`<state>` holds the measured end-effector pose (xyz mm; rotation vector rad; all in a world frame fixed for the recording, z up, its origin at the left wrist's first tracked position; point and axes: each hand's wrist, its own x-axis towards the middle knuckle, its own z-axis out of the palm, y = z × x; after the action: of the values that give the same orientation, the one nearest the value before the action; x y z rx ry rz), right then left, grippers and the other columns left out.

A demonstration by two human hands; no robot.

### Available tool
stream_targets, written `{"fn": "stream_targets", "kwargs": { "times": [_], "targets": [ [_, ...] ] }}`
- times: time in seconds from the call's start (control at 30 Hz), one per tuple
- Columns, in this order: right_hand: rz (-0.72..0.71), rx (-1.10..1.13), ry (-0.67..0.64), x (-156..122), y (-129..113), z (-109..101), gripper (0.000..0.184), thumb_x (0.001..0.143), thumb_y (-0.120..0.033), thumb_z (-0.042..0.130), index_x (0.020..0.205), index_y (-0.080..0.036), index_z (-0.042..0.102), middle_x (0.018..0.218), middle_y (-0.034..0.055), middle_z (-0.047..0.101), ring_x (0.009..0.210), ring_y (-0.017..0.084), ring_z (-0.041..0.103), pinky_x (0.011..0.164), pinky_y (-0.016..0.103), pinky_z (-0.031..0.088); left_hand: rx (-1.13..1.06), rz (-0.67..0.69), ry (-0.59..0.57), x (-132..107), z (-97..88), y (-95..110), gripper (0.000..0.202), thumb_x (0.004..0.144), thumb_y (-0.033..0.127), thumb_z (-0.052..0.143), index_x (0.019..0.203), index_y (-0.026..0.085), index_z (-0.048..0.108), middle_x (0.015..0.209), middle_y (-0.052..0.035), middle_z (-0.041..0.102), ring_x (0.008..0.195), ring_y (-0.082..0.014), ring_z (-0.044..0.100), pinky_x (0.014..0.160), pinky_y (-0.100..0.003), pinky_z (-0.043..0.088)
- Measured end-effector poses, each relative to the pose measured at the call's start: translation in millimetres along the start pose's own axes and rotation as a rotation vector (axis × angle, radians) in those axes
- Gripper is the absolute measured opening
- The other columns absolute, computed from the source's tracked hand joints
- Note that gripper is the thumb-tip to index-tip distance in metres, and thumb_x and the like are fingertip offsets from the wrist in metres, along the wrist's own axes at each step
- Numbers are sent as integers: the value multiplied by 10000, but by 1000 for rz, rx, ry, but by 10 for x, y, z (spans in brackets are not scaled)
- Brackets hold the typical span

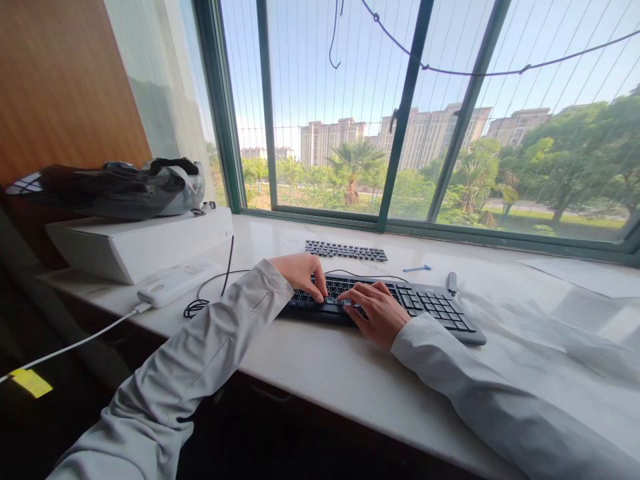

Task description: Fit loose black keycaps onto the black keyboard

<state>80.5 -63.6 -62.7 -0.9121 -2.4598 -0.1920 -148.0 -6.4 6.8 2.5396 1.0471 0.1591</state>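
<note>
A black keyboard (pixel 440 307) lies on the white sill in front of me. Its right-hand keys have their caps, while much of the left and middle shows bare key sockets. My left hand (pixel 303 273) is bent down over the left part, thumb and fingertips pinched together at the lower rows; anything between them is too small to make out. Across from it, my right hand (pixel 375 310) rests over the middle with its fingers stretched out and apart, index and thumb tips touching the lower rows. Loose black keycaps (pixel 345 251) stand in rows behind the keyboard.
A small blue tool (pixel 417 269) and a dark little stick-shaped object (pixel 452 283) lie behind the keyboard. To the left are a coiled black cable (pixel 196 307), a white power bank (pixel 177 283) with a cord, and a white box (pixel 135 243) bearing a dark bag. Clear plastic (pixel 540 327) lies right.
</note>
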Motion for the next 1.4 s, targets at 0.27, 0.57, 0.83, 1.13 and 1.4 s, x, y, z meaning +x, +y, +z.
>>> {"fn": "stream_targets", "kwargs": {
  "times": [0.27,0.57,0.83,1.13,1.4],
  "targets": [
    [2,4,-8,2,-5,-6,238,960,-289,425,1086,-227,617,975,53,655,911,177,595,818,352,304,2,-14,-5,8,7,-23,226,634,364,787,831,252,784,776,12,750,739,-134,658,703,-208,433],
    [9,6,-7,1,8,20,241,958,-285,425,1081,-228,624,1003,64,653,945,186,591,849,362,303,10,-33,14,27,25,-43,232,609,368,800,812,258,784,766,10,750,732,-136,657,680,-207,427],
    [-12,-17,-15,9,-26,15,268,951,-284,450,1152,-241,623,1013,62,637,937,175,581,840,348,297,-41,-21,-10,59,63,-55,206,605,314,801,799,245,782,760,4,752,749,-144,674,685,-208,445],
    [-100,-109,-50,2,-99,0,353,965,-273,410,1270,-311,584,1015,65,579,847,163,520,818,346,282,62,-52,-9,64,63,71,192,609,232,766,800,230,786,708,-10,744,683,-141,655,612,-212,433],
    [-121,-190,-62,82,-156,-47,283,972,-326,414,1117,-274,652,933,48,589,760,148,501,786,351,267,87,-61,1,81,117,107,185,602,173,743,781,201,785,705,-28,743,682,-151,667,592,-206,445]
  ]
}}
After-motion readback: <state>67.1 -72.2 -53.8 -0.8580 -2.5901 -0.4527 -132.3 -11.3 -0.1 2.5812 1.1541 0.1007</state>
